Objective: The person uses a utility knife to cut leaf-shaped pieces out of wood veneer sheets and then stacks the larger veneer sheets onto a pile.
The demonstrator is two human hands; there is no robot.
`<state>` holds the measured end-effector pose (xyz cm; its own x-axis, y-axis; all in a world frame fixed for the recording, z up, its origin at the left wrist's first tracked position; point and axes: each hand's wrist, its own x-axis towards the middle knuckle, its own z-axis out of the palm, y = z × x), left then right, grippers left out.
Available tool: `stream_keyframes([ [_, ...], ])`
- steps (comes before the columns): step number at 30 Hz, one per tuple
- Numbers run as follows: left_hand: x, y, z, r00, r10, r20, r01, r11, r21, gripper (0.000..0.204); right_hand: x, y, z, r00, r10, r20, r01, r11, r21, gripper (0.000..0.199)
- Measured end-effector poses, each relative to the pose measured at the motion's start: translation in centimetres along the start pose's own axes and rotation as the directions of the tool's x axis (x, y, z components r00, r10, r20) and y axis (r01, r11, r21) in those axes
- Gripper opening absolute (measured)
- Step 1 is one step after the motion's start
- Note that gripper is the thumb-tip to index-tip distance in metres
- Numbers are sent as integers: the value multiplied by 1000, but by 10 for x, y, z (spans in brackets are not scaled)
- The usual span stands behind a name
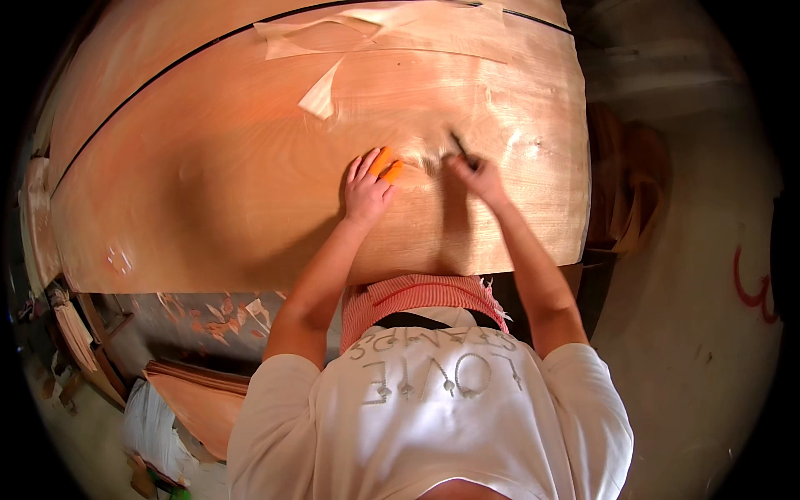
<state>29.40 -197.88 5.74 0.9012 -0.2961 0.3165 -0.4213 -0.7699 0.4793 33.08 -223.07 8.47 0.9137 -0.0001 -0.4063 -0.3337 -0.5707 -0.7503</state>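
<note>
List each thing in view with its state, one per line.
Left hand: open, resting on the wood sheet.
Right hand: closed around the dark tool, blurred.
Dark tool: held, blurred.
Orange finger covers: worn on the left hand.
Wood sheet: spread out, rippled between the hands.
Triangular scrap: loose on the sheet.
Floor scraps: scattered.

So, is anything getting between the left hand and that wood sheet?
Only the orange finger coverings on the left hand, as far as shows; loose veneer scraps lie farther off on the veneer sheet.
</note>
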Motion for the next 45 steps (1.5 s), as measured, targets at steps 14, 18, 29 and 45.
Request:
stream_keyframes([
  [14, -7, 6, -3, 984, 124, -128, -133, 989, -65, 30, -58, -17, 42, 873, 332, 358, -465, 787, 405, 23],
  [18, 7, 30, -13, 996, -34, -80, 34, 999, -2, 28, -70, 3, 34, 838, 375, 396, -542, 648, 535, 20],
  [29, 5, 16, -13, 996, 65, -68, -69, 996, -49, 18, -72, 32, -29, 989, 116, 87, -140, 919, 367, 22],
  [45, -41, -3, -23, 979, -192, 74, 172, 960, 220, 51, 41, -46, 25, 836, -197, 512, 312, 939, -148, 21],
])
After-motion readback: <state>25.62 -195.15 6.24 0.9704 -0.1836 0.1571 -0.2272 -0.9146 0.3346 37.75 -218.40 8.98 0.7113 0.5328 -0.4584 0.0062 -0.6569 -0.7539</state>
